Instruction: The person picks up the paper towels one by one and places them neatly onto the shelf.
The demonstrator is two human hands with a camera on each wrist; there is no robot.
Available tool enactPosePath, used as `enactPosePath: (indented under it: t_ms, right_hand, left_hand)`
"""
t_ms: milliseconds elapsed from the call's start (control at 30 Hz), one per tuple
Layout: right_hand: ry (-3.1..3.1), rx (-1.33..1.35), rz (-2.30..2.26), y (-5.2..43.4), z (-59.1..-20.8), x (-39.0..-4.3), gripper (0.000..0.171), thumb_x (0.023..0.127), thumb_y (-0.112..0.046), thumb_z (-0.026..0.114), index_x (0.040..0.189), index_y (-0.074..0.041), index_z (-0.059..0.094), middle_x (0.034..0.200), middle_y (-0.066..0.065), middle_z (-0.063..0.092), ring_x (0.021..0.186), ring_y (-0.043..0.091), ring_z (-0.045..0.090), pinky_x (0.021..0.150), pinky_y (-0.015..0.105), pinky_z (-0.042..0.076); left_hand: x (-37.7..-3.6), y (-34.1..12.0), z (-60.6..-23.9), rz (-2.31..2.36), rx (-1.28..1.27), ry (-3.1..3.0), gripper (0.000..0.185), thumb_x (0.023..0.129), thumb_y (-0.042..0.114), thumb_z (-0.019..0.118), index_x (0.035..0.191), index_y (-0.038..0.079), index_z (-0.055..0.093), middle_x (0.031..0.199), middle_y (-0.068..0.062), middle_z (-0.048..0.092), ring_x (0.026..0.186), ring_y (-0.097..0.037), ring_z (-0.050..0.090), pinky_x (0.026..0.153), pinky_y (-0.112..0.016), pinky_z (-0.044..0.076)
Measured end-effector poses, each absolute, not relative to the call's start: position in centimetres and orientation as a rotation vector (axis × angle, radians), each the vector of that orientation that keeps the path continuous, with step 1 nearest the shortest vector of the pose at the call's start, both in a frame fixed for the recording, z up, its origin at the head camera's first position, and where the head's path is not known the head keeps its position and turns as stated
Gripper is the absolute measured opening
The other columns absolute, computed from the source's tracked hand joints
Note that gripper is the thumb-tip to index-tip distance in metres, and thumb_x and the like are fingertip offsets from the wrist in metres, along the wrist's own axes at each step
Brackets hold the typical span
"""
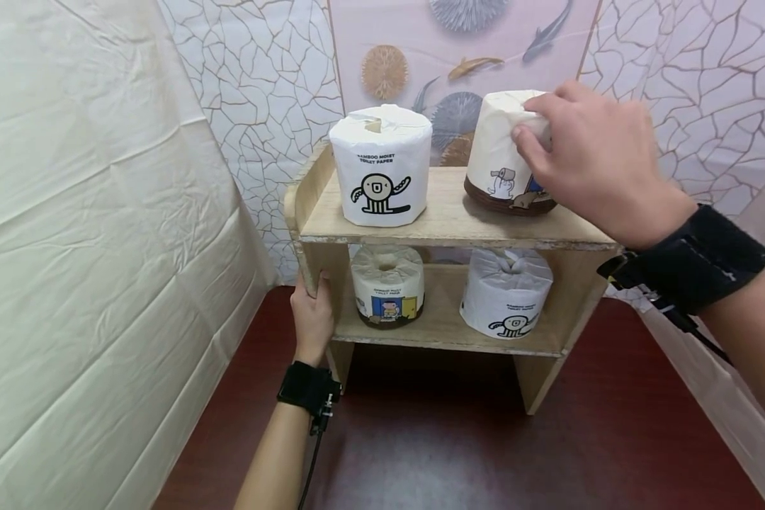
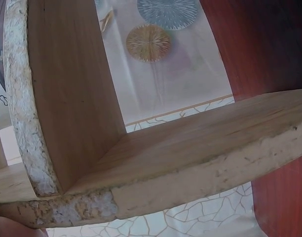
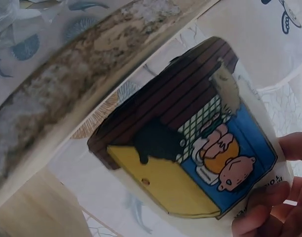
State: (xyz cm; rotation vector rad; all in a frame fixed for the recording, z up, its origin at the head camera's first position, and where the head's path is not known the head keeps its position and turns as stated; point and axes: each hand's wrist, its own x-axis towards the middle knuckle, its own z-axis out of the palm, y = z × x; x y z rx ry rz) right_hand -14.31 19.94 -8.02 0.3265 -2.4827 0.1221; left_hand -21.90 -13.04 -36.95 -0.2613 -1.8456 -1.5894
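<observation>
My right hand [image 1: 602,159] grips the top of a cream toilet roll [image 1: 499,145] with a brown base band, at the right of the upper shelf. The roll tilts a little, its base close over the board. The right wrist view shows its printed yellow door and blue doorway, with curled fingers [image 3: 257,212] at its upper end. Low on the left, my left hand [image 1: 312,319] holds the side panel [image 1: 324,265] of the small wooden shelf [image 1: 446,230]. In the left wrist view the worn panel edge [image 2: 156,195] runs across, with a bit of that hand at the corner.
A white toilet roll [image 1: 382,170] stands on the upper shelf at the left. On the lower shelf are a cream roll [image 1: 389,283] and another white roll [image 1: 506,290]. The unit stands on a dark red tabletop [image 1: 433,453], with patterned cloth [image 1: 255,92] behind.
</observation>
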Motion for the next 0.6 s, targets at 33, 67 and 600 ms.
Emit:
enactPosePath:
  t_ms: [33, 67, 600]
  right_hand:
    - [-2.476, 0.322, 0.109, 19.8, -8.1, -14.3, 0.049, 0.11, -0.034, 0.051, 0.138, 0.004, 0.064, 0.128, 0.031, 0.064, 0.1, 0.057, 0.064, 0.073, 0.07, 0.044]
    - [-2.467, 0.321, 0.097, 19.7, -8.2, -14.3, 0.049, 0.111, -0.034, 0.05, 0.138, 0.004, 0.064, 0.127, 0.031, 0.064, 0.098, 0.057, 0.064, 0.071, 0.07, 0.044]
    - [-2.44, 0.294, 0.02, 18.7, -8.8, -14.6, 0.045, 0.111, -0.034, 0.047, 0.106, 0.006, 0.066, 0.102, 0.028, 0.06, 0.07, 0.052, 0.058, 0.057, 0.063, 0.039]
  left_hand:
    - [-21.9, -13.0, -37.0, -1.587, -0.265, -1.846, 0.03, 0.11, 0.021, 0.058, 0.129, -0.002, 0.062, 0.091, -0.027, 0.066, 0.08, -0.024, 0.058, 0.073, -0.029, 0.046]
    - [-21.9, -13.0, -37.0, -1.585, -0.265, -1.846, 0.03, 0.11, 0.021, 0.058, 0.129, -0.002, 0.062, 0.094, -0.027, 0.067, 0.082, -0.022, 0.058, 0.074, -0.029, 0.046]
    - [-19.5, -12.0, -34.4, -1.604, -0.257, -1.825, 0.025, 0.109, 0.006, 0.055, 0.126, -0.012, 0.06, 0.07, -0.014, 0.043, 0.063, -0.018, 0.038, 0.065, -0.028, 0.035]
